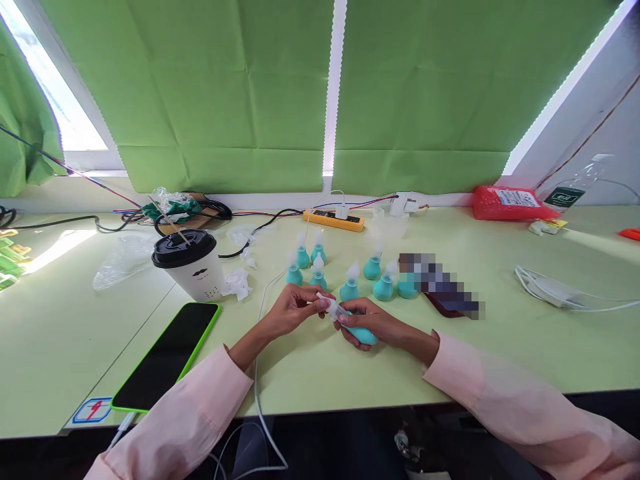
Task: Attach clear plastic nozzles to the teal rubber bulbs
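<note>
Between my hands, a teal bulb nasal aspirator (pixel 363 335) lies tilted, its nozzle pointing up and left. My right hand (pixel 373 318) is closed around the bulb and its clear neck. With thumb and fingers, my left hand (pixel 293 311) pinches the white translucent nozzle (pixel 331 307) at the other end. The nozzle sits at the neck; whether it is fully seated cannot be seen. Just beyond my hands stand several similar teal aspirators (pixel 349 289), upright with whitish tips, in a left and a right cluster.
A lidded paper cup (pixel 197 270) and a green-cased phone (pixel 167 357) stand to the left. A white cable (pixel 257 373) runs past my left wrist. Behind are a yellow power strip (pixel 334 221) and a red package (pixel 515 203). A partly blurred dark object (pixel 445 293) lies right.
</note>
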{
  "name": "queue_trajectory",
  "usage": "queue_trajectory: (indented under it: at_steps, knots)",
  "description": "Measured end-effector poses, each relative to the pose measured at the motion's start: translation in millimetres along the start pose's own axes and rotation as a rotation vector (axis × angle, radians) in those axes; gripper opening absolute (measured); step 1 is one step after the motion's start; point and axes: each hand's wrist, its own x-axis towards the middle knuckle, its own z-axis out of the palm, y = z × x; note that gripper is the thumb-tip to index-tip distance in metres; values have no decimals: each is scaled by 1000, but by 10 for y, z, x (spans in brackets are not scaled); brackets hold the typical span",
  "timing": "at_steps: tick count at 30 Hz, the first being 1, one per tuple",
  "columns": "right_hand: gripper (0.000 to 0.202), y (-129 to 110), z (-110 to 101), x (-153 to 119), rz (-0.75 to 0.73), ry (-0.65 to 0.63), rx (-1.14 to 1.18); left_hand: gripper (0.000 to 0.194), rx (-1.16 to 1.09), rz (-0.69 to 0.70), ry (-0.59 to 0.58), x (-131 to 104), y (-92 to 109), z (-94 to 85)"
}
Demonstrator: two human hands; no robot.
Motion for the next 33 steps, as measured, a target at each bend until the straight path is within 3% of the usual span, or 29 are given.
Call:
queue_trajectory:
  at_steps: [4, 8, 11, 16, 22, 29, 33]
  knots:
    - [23, -28, -10, 14, -47, 18, -6, 19, -185, -32, 19, 13, -17, 38]
    - [24, -33, 33, 22, -197, 157, -75, 28, -552, -159, -24, 37, -70, 58]
    - [22, 8, 68, 22, -319, 305, -235, 33, -633, -192, -13, 41, -82, 34]
    - [18, 96, 82, 35, -490, 559, -637, 13, -562, -88, 73, 40, -54, -13]
    - [21, 166, 32, 60, -631, 609, -845, 15, -525, -106, 55, 32, -41, -13]
    - [21, 177, 22, 83, -517, 602, -906, 23, -455, -47, 139, 34, 6, -51]
    - [32, 165, 61, 64, -459, 607, -764, 24, -118, -25, 238, 34, -4, -17]
